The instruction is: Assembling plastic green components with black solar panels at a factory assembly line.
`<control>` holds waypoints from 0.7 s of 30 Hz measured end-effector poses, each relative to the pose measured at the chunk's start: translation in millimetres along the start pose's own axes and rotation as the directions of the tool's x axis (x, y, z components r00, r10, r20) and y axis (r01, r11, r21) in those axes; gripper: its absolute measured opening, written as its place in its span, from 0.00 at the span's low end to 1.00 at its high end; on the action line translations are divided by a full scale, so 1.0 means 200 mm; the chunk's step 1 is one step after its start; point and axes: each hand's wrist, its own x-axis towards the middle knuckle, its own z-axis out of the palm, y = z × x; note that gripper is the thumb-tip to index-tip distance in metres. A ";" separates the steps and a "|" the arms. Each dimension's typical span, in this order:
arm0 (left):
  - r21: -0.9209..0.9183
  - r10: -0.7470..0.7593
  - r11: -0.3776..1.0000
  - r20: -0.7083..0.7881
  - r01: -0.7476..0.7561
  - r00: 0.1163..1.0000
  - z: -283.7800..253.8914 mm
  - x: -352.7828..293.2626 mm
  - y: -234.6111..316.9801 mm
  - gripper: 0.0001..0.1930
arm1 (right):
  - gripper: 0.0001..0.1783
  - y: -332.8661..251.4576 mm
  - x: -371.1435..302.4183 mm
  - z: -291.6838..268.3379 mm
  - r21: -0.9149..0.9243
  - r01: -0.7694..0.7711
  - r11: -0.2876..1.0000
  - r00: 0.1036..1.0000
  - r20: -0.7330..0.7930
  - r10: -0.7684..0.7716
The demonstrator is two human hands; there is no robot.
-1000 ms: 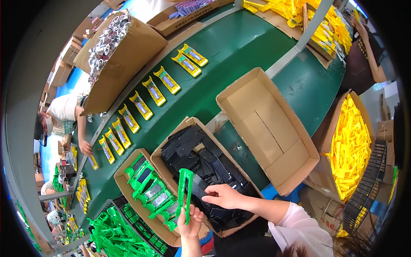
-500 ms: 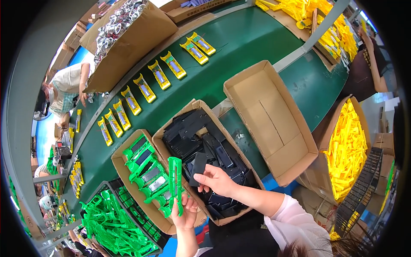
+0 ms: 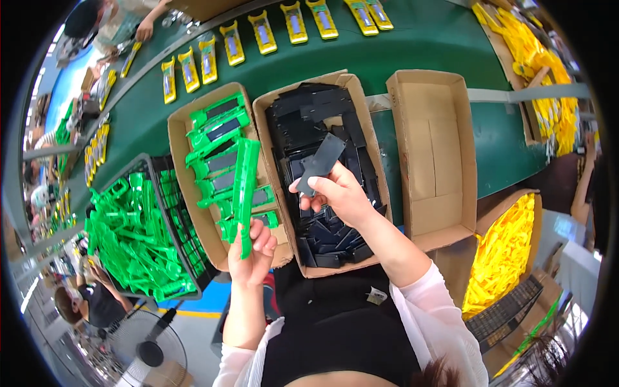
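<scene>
My left hand [image 3: 253, 253] is closed round the lower end of a green plastic housing [image 3: 245, 184], held upright and a little tilted over the left cardboard box. Between the thumb and fingers of my right hand [image 3: 331, 190] is a flat black plastic plate [image 3: 324, 158], slanted above the middle box. That cardboard box [image 3: 382, 161] is filled with many similar black plates [image 3: 316, 103]. In the left cardboard box [image 3: 177, 138] lie several green housings [image 3: 219, 119] with dark plates set in them. The two held parts are apart from each other.
A black crate [image 3: 169, 213] of green housings [image 3: 138, 238] stands at the left. To the right is another cardboard box [image 3: 445, 213], with a carton of yellow parts [image 3: 506, 251] beyond it. Yellow units [image 3: 264, 32] line the green table [image 3: 361, 58]. Co-workers sit at the far left.
The view has swung, so the boxes now stand straighter and higher in it. My hands keep the same parts; the black plate has turned to a steeper slant and the green housing has rotated.
</scene>
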 end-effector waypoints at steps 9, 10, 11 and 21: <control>0.205 0.080 0.976 -0.028 -0.072 0.996 0.07 0.12 0.05 0.12 | 0.07 -0.07 -0.12 -0.10 -0.325 -0.022 0.945 1.000 0.003 0.024; 0.210 0.077 0.975 -0.013 -0.073 0.997 0.06 0.14 0.05 0.13 | 0.07 -0.08 -0.13 -0.10 -0.343 -0.034 0.939 0.999 -0.005 0.035; 0.238 0.059 0.969 0.016 -0.061 0.998 0.08 0.16 0.06 0.14 | 0.07 -0.09 -0.14 -0.10 -0.360 -0.046 0.932 0.999 -0.013 0.044; 0.342 0.001 0.939 0.129 -0.046 0.992 0.15 0.23 0.05 0.15 | 0.08 -0.09 -0.17 -0.03 -0.392 -0.079 0.917 0.996 -0.075 0.053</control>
